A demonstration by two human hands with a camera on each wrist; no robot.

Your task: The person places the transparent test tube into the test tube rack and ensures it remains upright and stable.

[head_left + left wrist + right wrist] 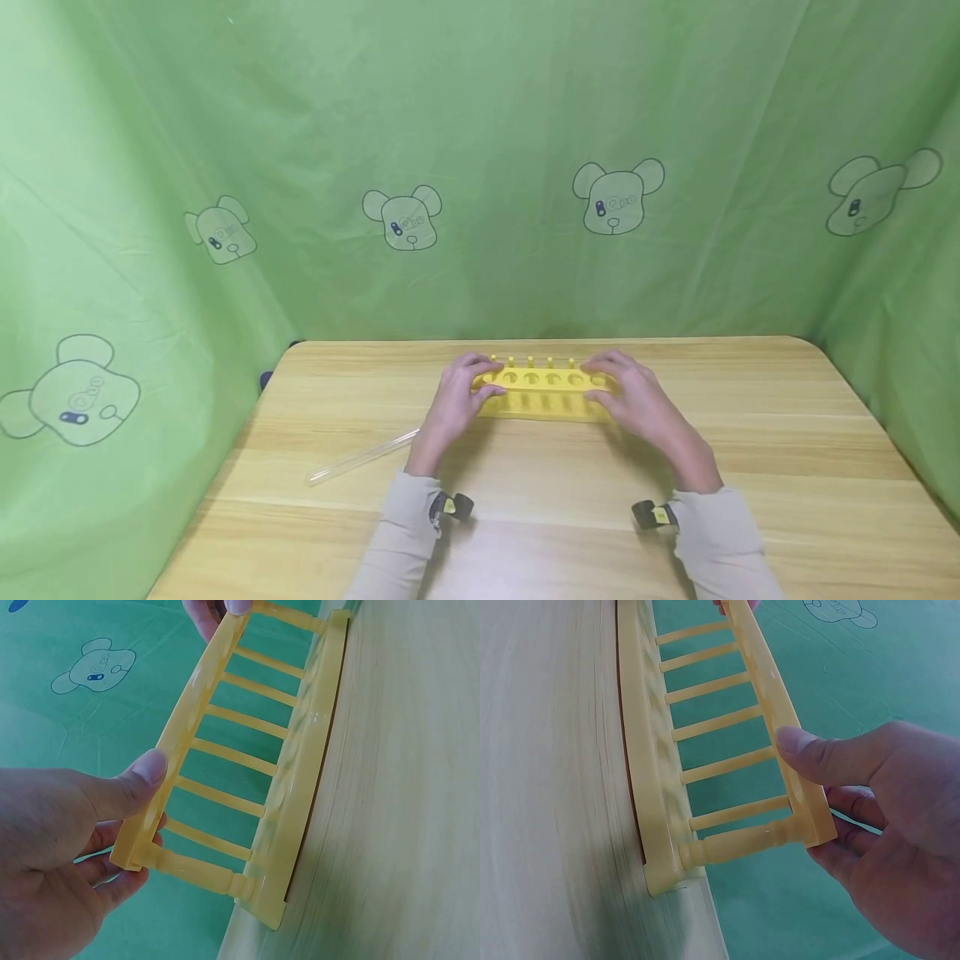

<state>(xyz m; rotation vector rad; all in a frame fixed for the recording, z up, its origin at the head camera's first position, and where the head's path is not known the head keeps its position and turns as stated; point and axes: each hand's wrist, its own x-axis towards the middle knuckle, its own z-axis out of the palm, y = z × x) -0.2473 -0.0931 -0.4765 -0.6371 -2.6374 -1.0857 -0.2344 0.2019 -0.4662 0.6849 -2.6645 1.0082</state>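
Observation:
A yellow test tube rack [540, 409] stands near the far side of the table, its top plate pierced by a row of holes and short pegs along the back. My left hand [456, 398] grips the left end of that top plate, thumb on the near side and fingers behind. The right end is held the same way by my right hand [639, 402]. Both wrist views show the rack's long base at the tabletop, with thin posts between base and top plate. A clear test tube [363, 457] lies on the table left of my left forearm, partly hidden by the wrist.
The wooden table [555, 533] has rounded far corners. Green curtain [495, 100] with printed bear heads encloses its back and sides. A small black wrist camera [462, 507] sits on the left sleeve, and another camera [645, 514] on the right.

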